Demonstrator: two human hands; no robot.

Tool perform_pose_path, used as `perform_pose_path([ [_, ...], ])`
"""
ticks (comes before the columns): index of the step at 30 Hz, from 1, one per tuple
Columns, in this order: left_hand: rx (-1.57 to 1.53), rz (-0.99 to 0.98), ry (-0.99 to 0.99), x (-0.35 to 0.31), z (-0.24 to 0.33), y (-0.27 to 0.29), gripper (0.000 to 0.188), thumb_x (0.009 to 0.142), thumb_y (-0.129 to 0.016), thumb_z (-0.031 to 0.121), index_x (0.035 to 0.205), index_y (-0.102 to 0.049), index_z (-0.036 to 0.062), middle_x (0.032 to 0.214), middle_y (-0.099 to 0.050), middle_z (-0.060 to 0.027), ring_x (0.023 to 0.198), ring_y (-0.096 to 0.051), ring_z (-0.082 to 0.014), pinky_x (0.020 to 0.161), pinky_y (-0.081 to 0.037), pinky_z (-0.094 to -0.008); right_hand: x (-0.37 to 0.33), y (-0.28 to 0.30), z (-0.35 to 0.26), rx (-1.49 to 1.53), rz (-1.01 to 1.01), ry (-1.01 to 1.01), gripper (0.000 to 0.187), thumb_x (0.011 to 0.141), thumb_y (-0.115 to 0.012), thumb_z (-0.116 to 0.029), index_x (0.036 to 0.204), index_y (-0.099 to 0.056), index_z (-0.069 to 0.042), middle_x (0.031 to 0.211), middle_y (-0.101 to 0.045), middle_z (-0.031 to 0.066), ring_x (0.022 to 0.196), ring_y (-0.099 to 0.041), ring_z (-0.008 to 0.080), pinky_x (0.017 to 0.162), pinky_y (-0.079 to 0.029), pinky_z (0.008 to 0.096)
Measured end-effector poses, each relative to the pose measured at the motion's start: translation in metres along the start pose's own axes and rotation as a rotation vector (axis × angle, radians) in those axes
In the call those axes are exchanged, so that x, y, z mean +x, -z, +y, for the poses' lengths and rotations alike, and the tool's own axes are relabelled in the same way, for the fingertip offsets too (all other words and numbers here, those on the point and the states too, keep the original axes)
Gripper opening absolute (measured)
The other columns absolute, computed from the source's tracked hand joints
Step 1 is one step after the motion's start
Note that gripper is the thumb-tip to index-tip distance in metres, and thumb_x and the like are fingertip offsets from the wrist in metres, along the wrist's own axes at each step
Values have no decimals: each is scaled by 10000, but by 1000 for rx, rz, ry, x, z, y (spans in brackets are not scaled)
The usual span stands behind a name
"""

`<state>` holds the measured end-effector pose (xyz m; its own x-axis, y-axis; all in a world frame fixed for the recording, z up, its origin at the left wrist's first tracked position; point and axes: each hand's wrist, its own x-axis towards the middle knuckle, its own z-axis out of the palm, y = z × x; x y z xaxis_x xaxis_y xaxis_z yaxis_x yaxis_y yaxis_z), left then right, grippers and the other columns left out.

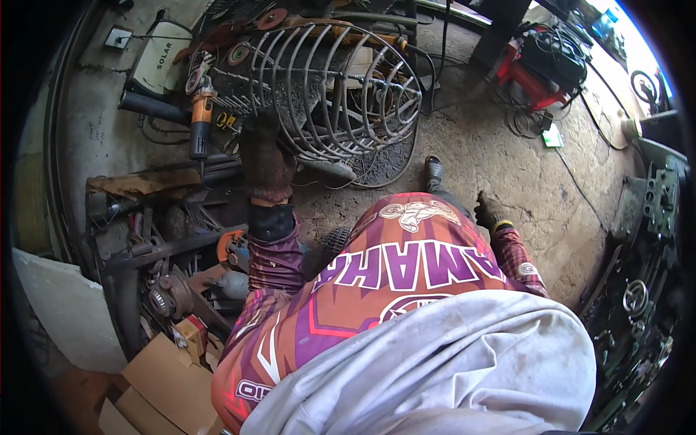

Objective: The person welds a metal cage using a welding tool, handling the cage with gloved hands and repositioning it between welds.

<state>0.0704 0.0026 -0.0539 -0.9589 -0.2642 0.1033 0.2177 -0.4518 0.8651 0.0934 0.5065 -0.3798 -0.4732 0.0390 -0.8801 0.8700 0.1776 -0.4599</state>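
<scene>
My left hand (268,159), in a dark, dirty work glove, reaches forward to the near left end of a rounded cage of bent metal bars (341,94). It meets the cage's lower edge, but its fingers blend into the dark there, so their grip does not show. The cage lies tilted, its bars curving to a point on the right. Left of that hand an orange and black angle grinder (201,119) leans with its disc end up. My right hand (491,212), gloved too, hangs low at my side above the floor, its fingers loosely apart with nothing in them.
Scrap metal and parts (174,290) crowd the left, beside a flattened cardboard box (170,384). A red and black machine with coiled cables (540,69) stands at the far right. Cables cross the concrete floor (558,203). A heavy machine with a handwheel (635,297) lines the right.
</scene>
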Motion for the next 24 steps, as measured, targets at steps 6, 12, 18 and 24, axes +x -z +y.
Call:
perform_pose_path([
  [6,172,228,-1,34,8,0,194,964,-625,265,1088,-650,118,972,-681,-6,820,-673,-163,688,-562,-319,49,20,-27,-391,-86,82,587,910,-502,-605,1221,-566,-112,983,-633,138,762,-578,271,632,-478,447],
  [12,669,478,73,65,31,-48,315,918,-696,352,1014,-642,58,859,-608,8,785,-572,-84,720,-496,-254,122,23,-100,-111,-135,-150,532,910,-512,-587,1180,-563,-132,950,-621,131,725,-560,258,641,-479,443],
  [18,1395,363,-44,92,44,-56,380,949,-629,357,985,-649,-21,793,-598,-50,755,-479,-130,713,-428,-315,169,32,-164,-184,-230,-89,542,919,-500,-639,1151,-588,-158,812,-600,47,643,-524,198,572,-445,424],
  [24,1390,480,124,88,35,-53,277,922,-645,256,910,-655,-21,789,-615,-18,770,-521,-121,743,-442,-317,162,2,-270,-69,-185,237,471,934,-575,-535,1068,-650,-90,768,-609,23,623,-548,168,586,-463,347],
])
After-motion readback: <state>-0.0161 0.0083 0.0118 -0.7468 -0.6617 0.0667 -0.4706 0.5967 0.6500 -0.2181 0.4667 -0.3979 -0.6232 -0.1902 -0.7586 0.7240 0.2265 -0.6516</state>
